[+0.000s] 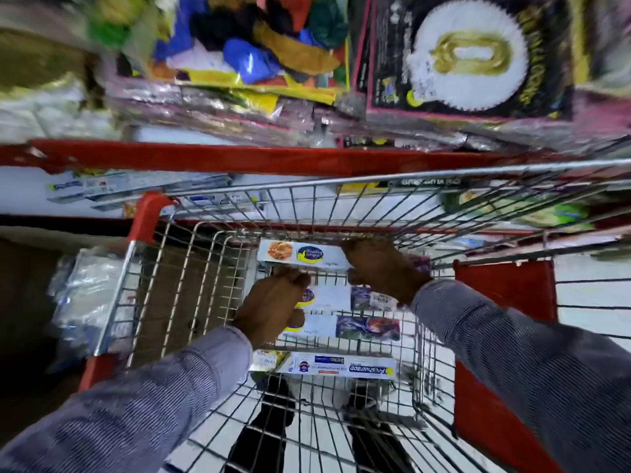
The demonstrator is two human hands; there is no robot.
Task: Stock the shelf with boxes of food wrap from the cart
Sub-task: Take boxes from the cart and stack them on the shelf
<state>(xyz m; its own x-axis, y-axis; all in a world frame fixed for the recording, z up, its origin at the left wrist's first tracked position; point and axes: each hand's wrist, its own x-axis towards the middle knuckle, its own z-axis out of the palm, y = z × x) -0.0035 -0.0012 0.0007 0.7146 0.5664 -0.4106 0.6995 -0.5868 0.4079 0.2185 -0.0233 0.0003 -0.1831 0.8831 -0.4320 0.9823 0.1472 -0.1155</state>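
Note:
Both my hands reach down into a wire shopping cart (341, 186). My right hand (379, 268) grips the right end of a long white food wrap box (300, 256) at the far side of the basket. My left hand (273, 305) closes around the left end of a second white box (345, 298) just below it. A third box (348, 327) and a Freshwrapp box (338, 368) lie nearer me on the cart floor. Behind the cart, a shelf with a red edge (239, 158) holds similar long boxes (136, 187) on the level below it.
Packs of coloured party goods (246, 52) and a black pack with a gold zero (471, 56) fill the upper shelf. Clear plastic bags (85, 295) sit left of the cart. The cart has red corner guards (146, 216) and a red side panel (505, 295).

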